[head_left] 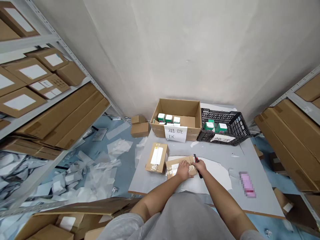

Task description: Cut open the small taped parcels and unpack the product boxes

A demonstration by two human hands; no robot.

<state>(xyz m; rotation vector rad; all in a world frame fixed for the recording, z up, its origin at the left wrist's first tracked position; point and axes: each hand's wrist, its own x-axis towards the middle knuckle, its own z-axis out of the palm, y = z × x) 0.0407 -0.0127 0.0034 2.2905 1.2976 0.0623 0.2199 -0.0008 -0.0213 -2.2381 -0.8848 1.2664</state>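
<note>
Head view: person at a grey-topped table [160, 183], forearms reaching forward. Left hand [183, 170] lies palm down on a flat cardboard parcel [178, 166], fingers over its top, pressing rather than closing around it. Parcel sits on a white foam sheet [216, 175], with clear tape across it. Right hand [200, 166] is closed in a narrow grip on a black utility knife [198, 165] with red on it, held upright-tilted right at the parcel's right end; exact blade contact too small to tell. Just left of the parcel, a smaller taped carton [157, 158] with a white label lies on the table. Further ahead, an open cardboard box [176, 115] holds small white-and-green boxes [168, 118], with a paper sign in Chinese [175, 132] on its front. Beside it on the right, a black plastic crate [225, 126] holds similar boxes [210, 126] and has its own paper label [222, 138]. Pixelated pink item [247, 185] on the table's right side, blurred, can't tell what. Two small cartons [139, 126] stand left of the open box. Metal shelves [42, 96] with cardboard parcels on the left, more flat cartons [287, 146] on the right, white packing scraps [100, 178] on the blue floor.
</note>
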